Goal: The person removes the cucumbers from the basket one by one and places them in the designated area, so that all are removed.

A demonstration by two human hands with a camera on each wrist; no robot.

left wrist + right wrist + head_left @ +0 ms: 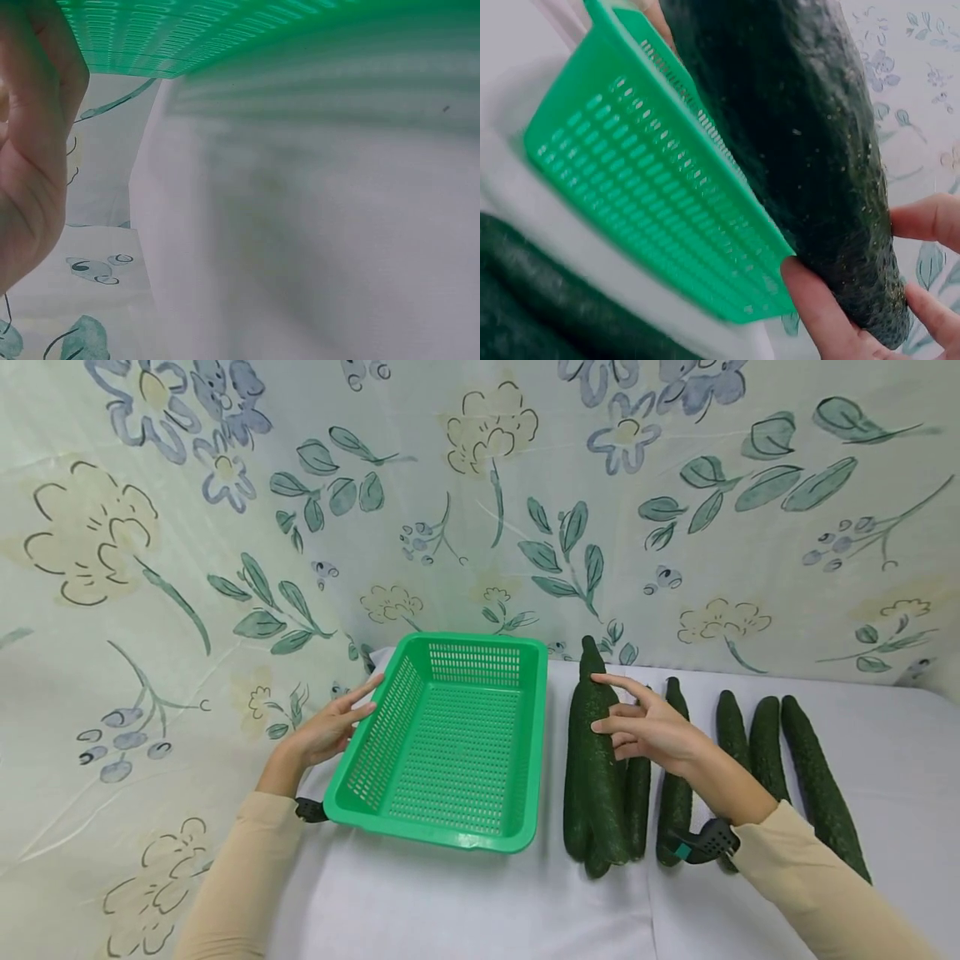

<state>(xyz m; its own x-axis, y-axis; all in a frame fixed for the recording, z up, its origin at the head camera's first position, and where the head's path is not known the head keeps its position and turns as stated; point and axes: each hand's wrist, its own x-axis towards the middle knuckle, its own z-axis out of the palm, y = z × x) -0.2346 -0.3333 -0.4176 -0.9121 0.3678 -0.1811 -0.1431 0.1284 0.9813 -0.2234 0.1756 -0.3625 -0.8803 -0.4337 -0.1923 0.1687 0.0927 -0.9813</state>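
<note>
In the head view my left hand (326, 733) touches the outer left rim of a green plastic basket (542, 735), index finger and thumb spread along it. Slotted sides and a perforated floor show inside the basket. My right hand (648, 727) grips a thick dark green cucumber (596, 760) near its far end. The right wrist view shows that cucumber (795, 150) close up, thumb on one side and fingers on the other. It overlaps other cucumbers in the head view, partly hiding them. The left wrist view catches part of my left hand (34, 142) beside the basket's slotted wall (135, 37).
More cucumbers lie lengthwise on the white cloth to the right, one (675, 802) just under my right wrist and another (825, 785) farthest right. A floral curtain (465, 510) hangs behind the white-covered table (465, 902).
</note>
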